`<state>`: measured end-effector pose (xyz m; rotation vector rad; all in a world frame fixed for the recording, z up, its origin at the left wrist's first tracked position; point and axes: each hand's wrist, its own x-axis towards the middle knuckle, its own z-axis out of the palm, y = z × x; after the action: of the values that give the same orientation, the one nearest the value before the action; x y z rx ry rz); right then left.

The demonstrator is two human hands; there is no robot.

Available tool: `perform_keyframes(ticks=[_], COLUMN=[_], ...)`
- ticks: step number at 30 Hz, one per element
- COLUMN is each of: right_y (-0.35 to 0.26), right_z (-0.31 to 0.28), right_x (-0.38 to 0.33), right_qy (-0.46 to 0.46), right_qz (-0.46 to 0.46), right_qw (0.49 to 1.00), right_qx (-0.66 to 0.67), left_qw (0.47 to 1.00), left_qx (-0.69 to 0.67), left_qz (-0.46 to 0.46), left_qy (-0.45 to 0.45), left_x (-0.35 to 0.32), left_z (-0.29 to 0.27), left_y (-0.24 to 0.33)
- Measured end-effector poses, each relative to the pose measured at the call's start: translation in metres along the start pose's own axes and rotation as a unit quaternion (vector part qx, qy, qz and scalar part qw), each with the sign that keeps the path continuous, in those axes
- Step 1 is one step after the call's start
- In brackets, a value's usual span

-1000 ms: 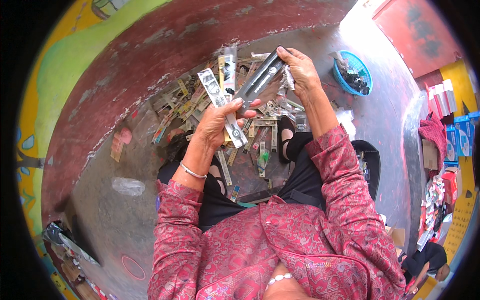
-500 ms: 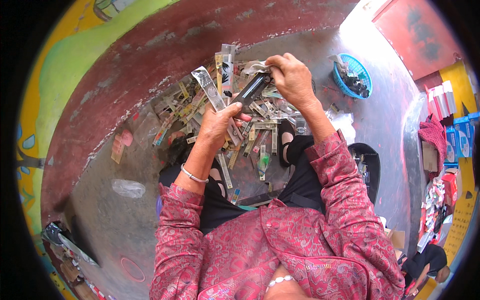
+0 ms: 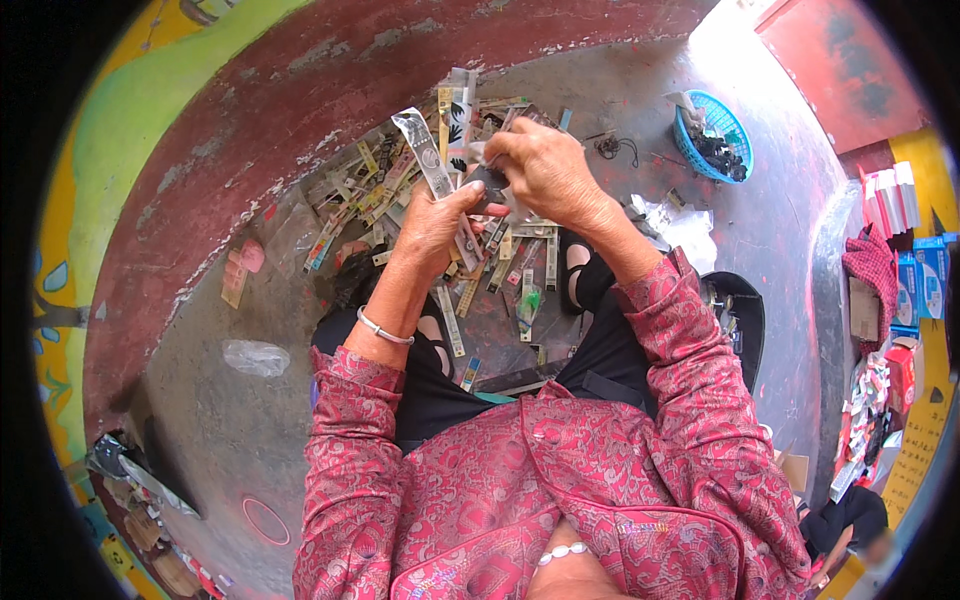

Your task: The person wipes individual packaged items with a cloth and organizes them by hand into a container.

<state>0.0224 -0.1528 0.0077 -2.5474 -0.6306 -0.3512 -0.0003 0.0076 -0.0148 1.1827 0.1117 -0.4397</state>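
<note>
Several upright strips stand in my left hand (image 3: 430, 228), which is closed around them. Among these are a clear ruler (image 3: 424, 150) with printed patterns and a clear strip with black hand shapes (image 3: 458, 112). The same thumb presses on a flat black piece (image 3: 487, 184), mostly covered by my fingers. My right hand (image 3: 550, 172) lies over that black piece, its fingers pinched on a crumpled whitish cloth (image 3: 478, 152), only partly visible. Below both hands spreads a heap of loose rulers (image 3: 375, 195) on the floor, between and beyond my feet.
A blue basket (image 3: 716, 135) with dark scraps stands at the right. White plastic (image 3: 680, 232) lies nearer, beside a black container (image 3: 738, 320). A clear bag (image 3: 256, 357) and a pink ring (image 3: 266, 521) are at the left. A curved red wall (image 3: 250, 110) bounds the far side.
My right hand has moved left and toward me, bringing the cloth down over the black piece, which is now mostly hidden. My left hand keeps its hold, nearly unmoved.
</note>
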Motion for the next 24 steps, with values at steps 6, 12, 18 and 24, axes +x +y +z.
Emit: perform_keyframes(ticks=[6,12,18,24], right_y=[-0.020,-0.021,-0.003,0.030], right_z=[0.004,0.008,-0.014,-0.040], right_x=[-0.013,-0.017,-0.010,-0.001], right_qy=[-0.005,0.026,-0.093,0.018], right_qz=[-0.036,-0.035,-0.083,0.126], right_qw=[0.999,0.998,0.992,0.914], right_qx=[-0.011,-0.042,0.010,0.384], left_qw=[0.999,0.959,0.949,0.956], left_qx=[-0.041,-0.261,-0.291,-0.276], left_qz=[-0.010,-0.090,-0.113,-0.091], left_qy=[0.014,-0.056,-0.056,-0.032], left_x=[-0.001,0.013,0.010,0.011], left_z=[-0.005,-0.018,-0.013,-0.012], left_y=[-0.002,-0.010,-0.017,-0.017])
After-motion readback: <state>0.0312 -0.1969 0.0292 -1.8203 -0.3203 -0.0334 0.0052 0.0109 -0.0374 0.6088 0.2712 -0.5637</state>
